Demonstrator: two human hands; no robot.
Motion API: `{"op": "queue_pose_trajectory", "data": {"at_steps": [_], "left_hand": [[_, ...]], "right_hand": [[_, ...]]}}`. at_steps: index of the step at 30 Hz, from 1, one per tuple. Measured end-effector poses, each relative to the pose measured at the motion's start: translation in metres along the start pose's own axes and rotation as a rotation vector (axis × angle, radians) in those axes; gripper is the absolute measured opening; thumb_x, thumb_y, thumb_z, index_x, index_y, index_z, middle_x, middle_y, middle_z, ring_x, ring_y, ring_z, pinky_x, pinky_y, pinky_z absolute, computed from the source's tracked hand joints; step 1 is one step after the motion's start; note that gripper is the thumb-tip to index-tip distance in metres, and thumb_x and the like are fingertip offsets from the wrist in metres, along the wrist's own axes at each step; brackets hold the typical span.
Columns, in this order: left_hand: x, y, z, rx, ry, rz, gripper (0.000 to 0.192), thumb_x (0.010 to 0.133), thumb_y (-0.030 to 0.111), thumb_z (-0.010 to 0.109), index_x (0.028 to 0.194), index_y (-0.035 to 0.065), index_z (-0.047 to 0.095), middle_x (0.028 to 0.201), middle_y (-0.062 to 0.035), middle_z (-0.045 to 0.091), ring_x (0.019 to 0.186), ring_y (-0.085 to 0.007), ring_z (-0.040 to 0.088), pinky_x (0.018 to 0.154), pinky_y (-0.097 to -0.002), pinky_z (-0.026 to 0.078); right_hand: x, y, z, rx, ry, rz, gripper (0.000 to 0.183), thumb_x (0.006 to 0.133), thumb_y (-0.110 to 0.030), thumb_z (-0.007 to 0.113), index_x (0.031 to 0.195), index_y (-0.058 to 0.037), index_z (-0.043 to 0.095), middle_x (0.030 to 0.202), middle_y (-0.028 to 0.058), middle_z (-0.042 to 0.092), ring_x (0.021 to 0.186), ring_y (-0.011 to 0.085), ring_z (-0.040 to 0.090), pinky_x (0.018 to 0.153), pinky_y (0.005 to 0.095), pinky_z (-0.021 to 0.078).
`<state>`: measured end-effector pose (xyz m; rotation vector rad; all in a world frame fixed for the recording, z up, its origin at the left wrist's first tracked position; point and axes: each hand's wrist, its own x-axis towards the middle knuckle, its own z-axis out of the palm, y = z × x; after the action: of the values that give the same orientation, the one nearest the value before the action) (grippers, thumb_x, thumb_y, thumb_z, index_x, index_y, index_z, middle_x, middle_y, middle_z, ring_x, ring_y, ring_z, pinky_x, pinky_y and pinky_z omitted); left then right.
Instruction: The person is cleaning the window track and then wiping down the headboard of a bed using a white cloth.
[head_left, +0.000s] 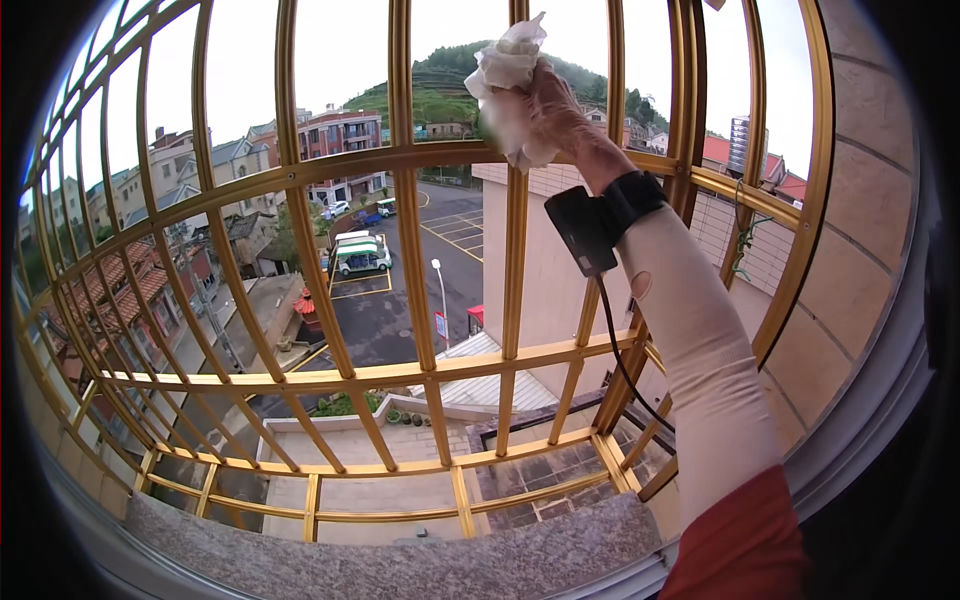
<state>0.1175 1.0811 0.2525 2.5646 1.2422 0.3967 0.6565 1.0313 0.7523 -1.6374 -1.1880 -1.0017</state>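
My right hand (559, 112) is raised at the upper middle of the view, its fingers closed on a crumpled white cloth or tissue (512, 64). The cloth lies against a vertical bar of the gold-coloured metal window grille (405, 247), where that bar meets the upper horizontal rail. Part of the cloth is blurred, and it hides the joint behind it. A black device (581, 229) is strapped to my right wrist, with a cable running down along the sleeved forearm. My left hand is out of view.
A speckled stone sill (375, 562) runs along the bottom, inside the grille's floor bars. At the right stands a tiled wall (862, 217) beside the window frame. A green wire (744, 240) hangs on the right side bars. Beyond the grille, far below, lie a parking area and buildings.
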Motion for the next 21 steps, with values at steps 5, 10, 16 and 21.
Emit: {"op": "queue_pose_trajectory", "data": {"at_steps": [5,10,16,21], "left_hand": [[0.0,-0.012,0.016,0.006,0.04,0.055,0.027,0.078,0.031,0.059,0.098,0.012,0.061,0.122,-0.0124,0.052,0.115,-0.0298,0.045,0.098,-0.0511,0.027],[-0.004,-0.006,0.007,-0.005,0.008,0.02,0.028,0.078,0.03,0.059,0.099,0.0128,0.061,0.123,-0.012,0.051,0.116,-0.0289,0.045,0.097,-0.0509,0.027],[-0.003,-0.005,0.003,0.011,-0.02,-0.004,0.028,0.077,0.03,0.059,0.099,0.013,0.061,0.122,-0.0113,0.052,0.117,-0.0279,0.044,0.097,-0.05,0.028],[0.001,-0.003,0.002,0.002,0.022,0.036,0.027,0.077,0.03,0.059,0.098,0.0135,0.062,0.121,-0.0109,0.053,0.116,-0.0276,0.045,0.097,-0.0501,0.028]], "right_hand": [[-0.008,0.002,0.0,-0.19,-0.07,0.146,0.046,0.076,-0.023,0.061,0.11,0.0022,0.044,0.098,0.0229,0.061,0.094,0.0364,0.059,0.083,0.0392,0.0467],[0.022,-0.023,0.014,-0.177,0.244,0.078,0.035,0.07,-0.022,0.067,0.093,0.0031,0.06,0.09,0.0242,0.062,0.088,0.036,0.062,0.078,0.0383,0.0496],[0.086,0.0,0.004,-0.001,0.128,0.057,0.038,0.073,-0.026,0.067,0.098,0.0009,0.059,0.092,0.0205,0.063,0.089,0.0342,0.062,0.076,0.0378,0.0499],[0.029,-0.027,-0.003,-0.184,0.149,0.158,0.042,0.076,-0.031,0.064,0.1,0.0028,0.057,0.093,0.0194,0.064,0.088,0.0334,0.062,0.076,0.0384,0.05]]}}
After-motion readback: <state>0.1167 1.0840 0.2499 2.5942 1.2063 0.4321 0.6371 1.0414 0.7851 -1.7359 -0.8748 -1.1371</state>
